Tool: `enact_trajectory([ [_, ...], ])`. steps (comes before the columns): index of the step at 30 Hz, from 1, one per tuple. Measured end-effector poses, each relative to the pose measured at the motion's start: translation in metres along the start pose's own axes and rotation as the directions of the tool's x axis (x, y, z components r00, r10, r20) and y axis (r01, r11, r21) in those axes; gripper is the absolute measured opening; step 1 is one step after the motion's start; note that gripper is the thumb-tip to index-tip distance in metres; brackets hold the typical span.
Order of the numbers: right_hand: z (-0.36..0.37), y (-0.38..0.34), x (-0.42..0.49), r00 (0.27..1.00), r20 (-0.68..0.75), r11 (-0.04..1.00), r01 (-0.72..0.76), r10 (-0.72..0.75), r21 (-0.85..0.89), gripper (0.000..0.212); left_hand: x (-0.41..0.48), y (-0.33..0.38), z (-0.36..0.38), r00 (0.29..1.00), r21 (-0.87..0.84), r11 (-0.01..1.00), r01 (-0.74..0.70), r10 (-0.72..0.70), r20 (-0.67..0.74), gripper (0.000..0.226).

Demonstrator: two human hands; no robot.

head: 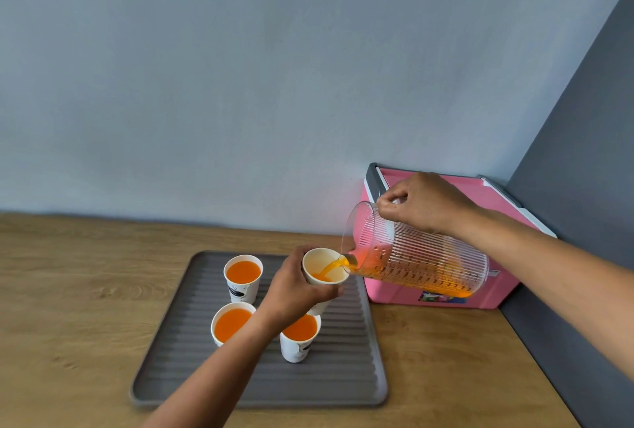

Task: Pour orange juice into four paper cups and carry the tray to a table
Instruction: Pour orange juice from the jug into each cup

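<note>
Here, a wooden desk [68, 290] meets a pale blue wall [240, 67]. On the desk lies a grey ribbed tray [343, 376]; just beyond the tray's far right corner sits a pink box [494, 199], set into the corner of the room. A clear ribbed pitcher [429, 263] is held in front of the box, tilted with its spout down and to the left, orange juice pooled along its lower side. The right hand [425, 204] grips the pitcher's handle from above, fingers curled round it. The left hand [295, 290] wraps round the held cup [326, 264], a paper cup at the far right of the tray; whether its base touches the tray cannot be told. Three filled paper cups stand upright on the tray: the far-left cup [243, 276], the near-left cup [231, 323] beside the left forearm, and the near-right cup [300, 335], partly under the left wrist. A thin juice stream [329, 268] runs from the spout into the held cup, which holds only a little juice.
</note>
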State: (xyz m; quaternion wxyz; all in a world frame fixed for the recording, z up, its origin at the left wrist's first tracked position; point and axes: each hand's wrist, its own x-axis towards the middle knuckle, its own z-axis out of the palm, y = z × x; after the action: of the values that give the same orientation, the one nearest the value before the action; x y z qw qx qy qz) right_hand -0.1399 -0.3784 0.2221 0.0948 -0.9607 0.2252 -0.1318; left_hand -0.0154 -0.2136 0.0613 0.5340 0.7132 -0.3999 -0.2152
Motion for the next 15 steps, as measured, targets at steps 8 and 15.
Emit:
enact_trajectory([
  [8,0.0016,-0.0033,0.0,1.0,-0.008,1.0,-0.014,0.014,0.0,0.023,-0.001,0.0005,-0.0008,1.0,-0.003,1.0,0.011,-0.011,0.004,0.069],
  [15,0.0018,-0.0027,0.0009,1.0,-0.003,1.0,-0.025,0.025,-0.015,0.022,-0.0012,0.0008,0.0004,1.0,-0.002,1.0,0.005,-0.005,0.005,0.068],
])
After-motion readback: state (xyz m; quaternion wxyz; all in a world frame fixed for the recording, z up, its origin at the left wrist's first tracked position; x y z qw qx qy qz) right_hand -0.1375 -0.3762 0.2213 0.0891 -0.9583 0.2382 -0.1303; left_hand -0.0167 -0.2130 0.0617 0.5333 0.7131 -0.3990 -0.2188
